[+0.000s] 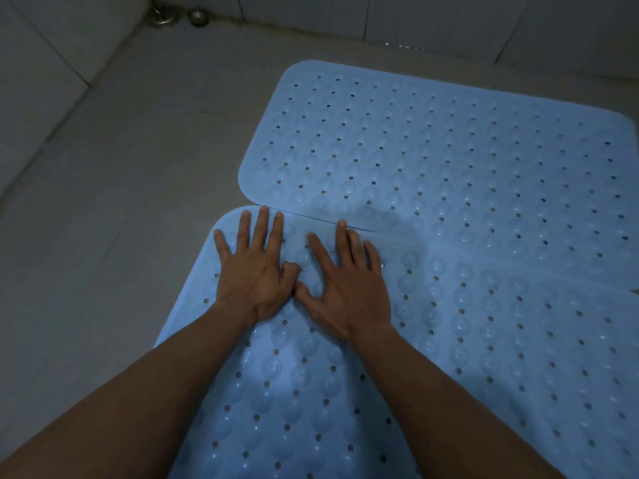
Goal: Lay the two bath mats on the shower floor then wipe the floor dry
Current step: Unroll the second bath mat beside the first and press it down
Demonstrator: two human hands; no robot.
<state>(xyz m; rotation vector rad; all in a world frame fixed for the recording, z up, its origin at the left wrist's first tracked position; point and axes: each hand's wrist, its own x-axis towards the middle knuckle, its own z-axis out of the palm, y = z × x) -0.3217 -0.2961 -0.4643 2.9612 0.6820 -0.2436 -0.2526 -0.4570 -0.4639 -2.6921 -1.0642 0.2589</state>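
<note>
Fingers (260, 226) on both sides are spread wide and straight, pressed flat and holding nothing. Far to the left the tiled wall (38, 67) meets the grey shower floor (121, 174), and up in the corner sit two small metal fittings (162, 17), too dim for me to say what they are.

My left hand (252, 278) lies palm down on the far left corner of the near mat (484, 357), its longest fingertips reaching that mat's far edge. Its thumb bends inward toward my right thumb, and the two are touching or very nearly so. My right hand (345, 288) rests just beside it on the same blue mat, palm down, its middle fingertip at the seam between the mats.

Beyond my hands and to the right the far mat (449, 140) lies flat on the floor, angled a little against the near one. Their edges meet along a slanting line; they seem to overlap slightly, though I cannot tell which lies on top. Both mats are dotted with holes and round bumps.
</note>
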